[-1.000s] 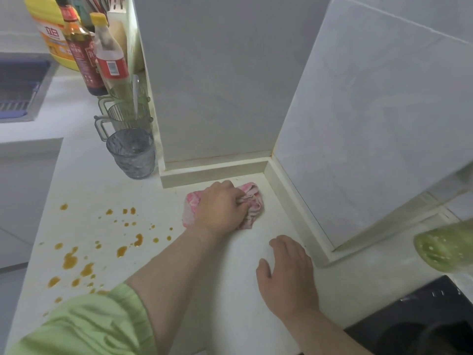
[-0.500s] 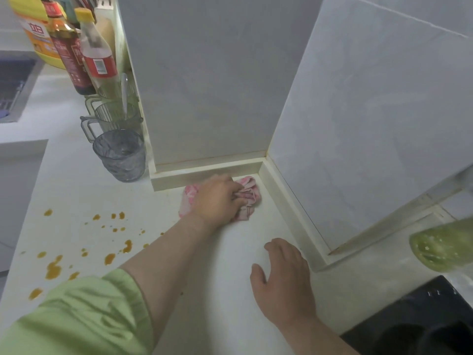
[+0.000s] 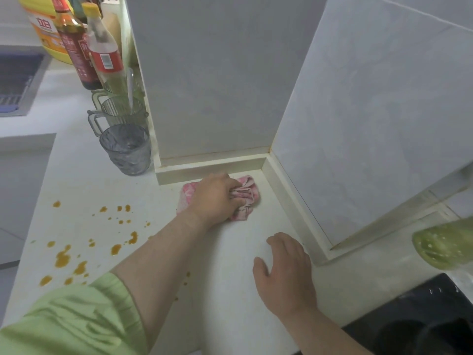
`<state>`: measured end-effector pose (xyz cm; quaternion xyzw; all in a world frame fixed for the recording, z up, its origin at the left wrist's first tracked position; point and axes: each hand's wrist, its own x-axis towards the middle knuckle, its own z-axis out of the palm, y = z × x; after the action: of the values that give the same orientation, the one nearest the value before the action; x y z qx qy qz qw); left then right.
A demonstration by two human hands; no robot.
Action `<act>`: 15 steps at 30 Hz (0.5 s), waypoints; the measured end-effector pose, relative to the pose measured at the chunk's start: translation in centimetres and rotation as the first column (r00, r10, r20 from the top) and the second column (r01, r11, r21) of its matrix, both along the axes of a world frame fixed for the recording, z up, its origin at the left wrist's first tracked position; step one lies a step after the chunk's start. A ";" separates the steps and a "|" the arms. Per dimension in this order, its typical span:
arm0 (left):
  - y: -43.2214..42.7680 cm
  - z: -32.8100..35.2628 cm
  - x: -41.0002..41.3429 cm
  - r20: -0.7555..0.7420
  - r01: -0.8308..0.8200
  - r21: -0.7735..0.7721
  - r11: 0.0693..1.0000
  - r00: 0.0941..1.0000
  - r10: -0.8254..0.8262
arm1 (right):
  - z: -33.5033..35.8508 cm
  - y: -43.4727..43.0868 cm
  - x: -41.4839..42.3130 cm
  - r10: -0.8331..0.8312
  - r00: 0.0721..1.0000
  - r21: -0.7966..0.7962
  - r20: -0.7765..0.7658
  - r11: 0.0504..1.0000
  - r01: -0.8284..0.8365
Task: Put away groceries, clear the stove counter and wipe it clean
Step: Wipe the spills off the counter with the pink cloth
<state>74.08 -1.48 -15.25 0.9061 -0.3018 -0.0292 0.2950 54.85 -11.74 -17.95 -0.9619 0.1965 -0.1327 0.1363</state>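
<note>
Nudged toward the ledge (image 3: 210, 168), left hand (image 3: 217, 198) grips cloth (image 3: 247, 193); jug (image 3: 41, 29) reads 立白.

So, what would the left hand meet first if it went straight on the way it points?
Probably the low cream ledge in the wall corner; the left hand, gripping the pink cloth, points straight at it.

There were two hands, the left hand (image 3: 215, 198) and the right hand (image 3: 284, 270), and one cloth (image 3: 245, 193). By the wall stood one jug (image 3: 43, 29), two bottles, a dark bottle (image 3: 76, 47) and a clear bottle (image 3: 105, 52), one glass (image 3: 126, 149), and what looked by their handles like two mugs (image 3: 120, 111). The one counter (image 3: 76, 175) bore more than a dozen orange spots (image 3: 62, 258), beside one stove (image 3: 422, 316) and one sink (image 3: 18, 80).
</note>
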 end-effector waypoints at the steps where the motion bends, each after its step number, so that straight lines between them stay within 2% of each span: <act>1: 0.4 -0.1 -0.4 -0.005 -0.004 -0.016 1.000 1.000 0.004 | 0.0 0.0 0.0 0.000 1.000 0.002 0.002 1.000 0.000; 15: 4.3 0.4 -5.7 -0.012 -0.039 -0.051 0.998 0.999 0.039 | 0.2 0.3 -0.2 0.002 1.000 0.023 -0.011 1.000 -0.001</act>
<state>68.41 2.86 -14.82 0.9038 -0.2831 -0.0207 0.3203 54.68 -11.46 -17.73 -0.9611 0.1981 -0.1250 0.1463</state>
